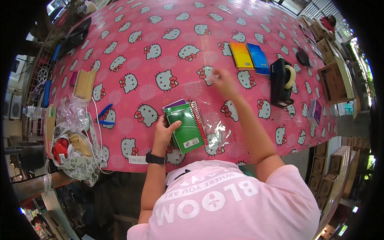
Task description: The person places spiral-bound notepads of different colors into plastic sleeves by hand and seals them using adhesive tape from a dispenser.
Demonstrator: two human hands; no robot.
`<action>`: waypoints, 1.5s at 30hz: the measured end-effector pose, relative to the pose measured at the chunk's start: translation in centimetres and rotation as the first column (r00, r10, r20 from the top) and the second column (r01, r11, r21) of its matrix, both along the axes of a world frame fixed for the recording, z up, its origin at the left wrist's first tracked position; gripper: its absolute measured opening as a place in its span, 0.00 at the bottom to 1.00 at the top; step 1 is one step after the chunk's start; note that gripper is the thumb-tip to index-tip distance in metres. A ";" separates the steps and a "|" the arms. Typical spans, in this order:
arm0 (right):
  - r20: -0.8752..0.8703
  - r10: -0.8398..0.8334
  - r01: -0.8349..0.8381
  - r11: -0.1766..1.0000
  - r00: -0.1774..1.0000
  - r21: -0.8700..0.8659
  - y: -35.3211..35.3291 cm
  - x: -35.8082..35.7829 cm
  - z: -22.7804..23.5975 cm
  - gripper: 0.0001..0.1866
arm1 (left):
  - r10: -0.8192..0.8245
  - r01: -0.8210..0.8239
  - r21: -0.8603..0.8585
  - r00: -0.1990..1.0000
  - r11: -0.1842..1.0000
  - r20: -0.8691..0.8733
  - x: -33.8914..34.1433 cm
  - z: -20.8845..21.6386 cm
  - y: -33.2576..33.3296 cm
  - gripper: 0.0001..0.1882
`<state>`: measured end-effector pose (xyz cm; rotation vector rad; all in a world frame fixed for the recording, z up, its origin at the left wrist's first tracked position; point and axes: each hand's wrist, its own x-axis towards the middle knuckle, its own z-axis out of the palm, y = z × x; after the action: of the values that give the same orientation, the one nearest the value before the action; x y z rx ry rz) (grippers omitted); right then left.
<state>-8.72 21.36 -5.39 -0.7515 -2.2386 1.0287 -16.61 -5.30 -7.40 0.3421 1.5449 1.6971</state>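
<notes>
My left hand is closed round a small stack of spiral notebooks, its thumb lying on the cover of the green notebook on top. Beneath it the edges of a purple notebook and a red notebook stick out. Shiny clear plastic lies just right of the stack. My right hand is raised farther out over the table, beyond the stack. Motion smears its fingers, so whether they hold anything cannot be made out. A yellow notebook and blue notebooks lie beyond it to the right.
A black tape dispenser stands on the pink patterned table, with purple notebooks near the right edge. At left are a blue-handled tool, a brown block, clear plastic bags and a hanging cloth bag. Cardboard boxes stand right.
</notes>
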 end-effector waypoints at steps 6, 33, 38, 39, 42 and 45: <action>0.435 -0.603 0.171 0.694 0.669 0.699 12.1 -0.3 0.5 0.26 | -0.010 0.010 -0.004 1.000 1.000 0.010 -0.1 0.1 0.2 0.24; 0.678 -0.415 0.260 0.909 0.607 0.324 14.7 0.6 0.4 0.43 | 0.000 0.000 0.016 1.000 1.000 0.020 0.0 0.2 0.3 0.26; 0.715 -0.410 0.307 0.910 0.566 0.278 15.0 -0.2 1.1 0.47 | 0.000 -0.001 0.024 1.000 1.000 0.016 -0.2 -0.1 0.0 0.27; 0.720 -0.419 0.335 0.903 0.553 0.268 14.8 -0.5 1.4 0.48 | 0.004 -0.004 0.026 1.000 1.000 0.010 -0.2 -0.3 -0.1 0.27; 0.753 -0.423 0.376 0.892 0.505 0.249 13.4 -2.1 1.7 0.48 | 0.017 -0.017 0.018 1.000 1.000 0.024 -0.3 0.3 -0.4 0.28; 0.768 -0.305 0.402 0.913 0.563 0.068 17.2 -0.8 0.6 0.42 | -0.008 0.008 0.020 1.000 1.000 -0.029 -0.2 -0.1 0.0 0.30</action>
<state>-9.57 38.59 -4.75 -1.9168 -2.5106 0.6853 -16.84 -5.27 -7.49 0.3842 1.5460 1.7093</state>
